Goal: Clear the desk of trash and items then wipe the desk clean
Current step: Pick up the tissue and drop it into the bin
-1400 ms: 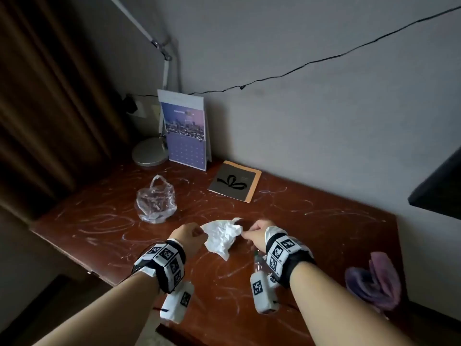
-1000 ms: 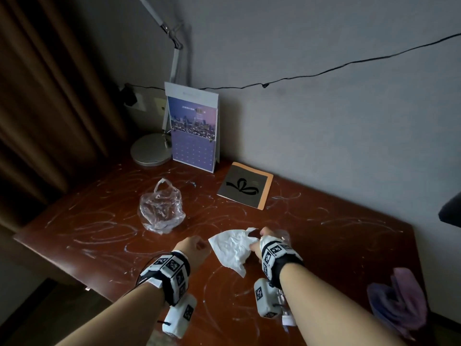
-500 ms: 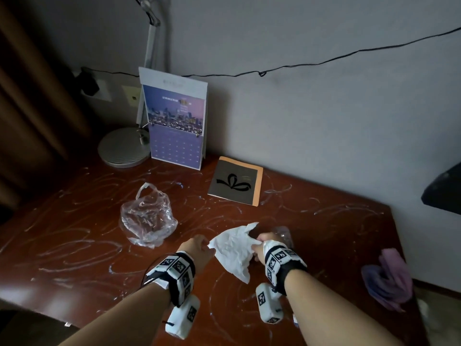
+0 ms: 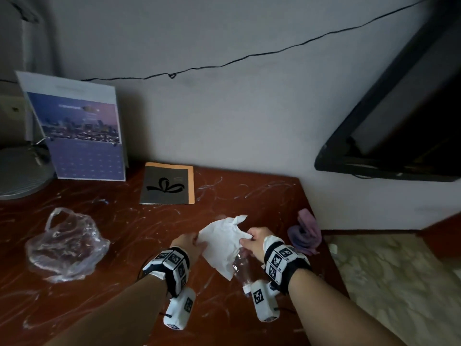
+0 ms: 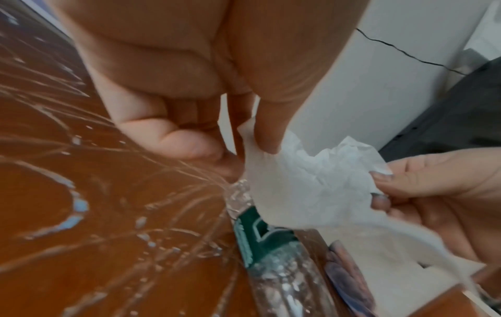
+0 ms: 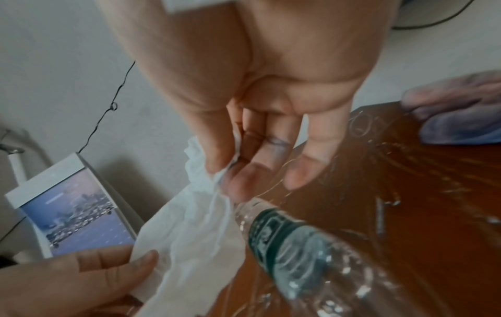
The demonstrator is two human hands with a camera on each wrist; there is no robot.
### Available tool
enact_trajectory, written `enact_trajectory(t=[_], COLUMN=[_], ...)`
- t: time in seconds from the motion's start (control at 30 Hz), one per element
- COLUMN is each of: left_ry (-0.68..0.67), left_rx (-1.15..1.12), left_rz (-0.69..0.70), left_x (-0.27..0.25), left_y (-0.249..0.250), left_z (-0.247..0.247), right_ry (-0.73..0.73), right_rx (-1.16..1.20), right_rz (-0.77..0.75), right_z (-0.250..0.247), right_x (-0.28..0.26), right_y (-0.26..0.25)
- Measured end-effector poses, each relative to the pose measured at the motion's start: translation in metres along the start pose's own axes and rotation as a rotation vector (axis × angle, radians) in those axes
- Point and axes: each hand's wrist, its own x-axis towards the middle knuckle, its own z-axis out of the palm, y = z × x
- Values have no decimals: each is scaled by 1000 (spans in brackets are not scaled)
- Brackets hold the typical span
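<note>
Two hands stretch a crumpled white tissue (image 4: 222, 239) above the scratched desk (image 4: 124, 221): left hand (image 4: 186, 245) pinches its left edge, right hand (image 4: 254, 239) pinches the right; a plastic bottle (image 6: 311, 253) lies underneath.

Crumpled white tissue (image 4: 222, 239) (held aloft) above smeared brown desk (image 4: 129, 221).

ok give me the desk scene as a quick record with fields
left hand: pinches the tissue at its left edge
right hand: pinches the tissue's right edge
bottle: clear, green label, under the right hand; grip unclear
bag: crumpled, on the desk at left
notebook: flat, near the wall
calendar: upright, back left
cloth: purple, right edge
desk surface: white streaks
</note>
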Motion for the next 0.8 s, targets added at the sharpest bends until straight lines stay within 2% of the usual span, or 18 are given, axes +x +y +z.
enact_trajectory(t=[0.3,0.57,0.8], left_ry=[-34,-2,-35], left_rx=[4,67,117], left_rz=[122,226,276], left_x=[-18,-63,-100], left_y=[77,169,246], left_z=[53,149,236], right_ry=[61,131,138], right_rx=[145,208,220], right_rz=[87,68,89], right_z=[-48,-110,-158], right_x=[-40,-92,-131], right_y=[84,198,307])
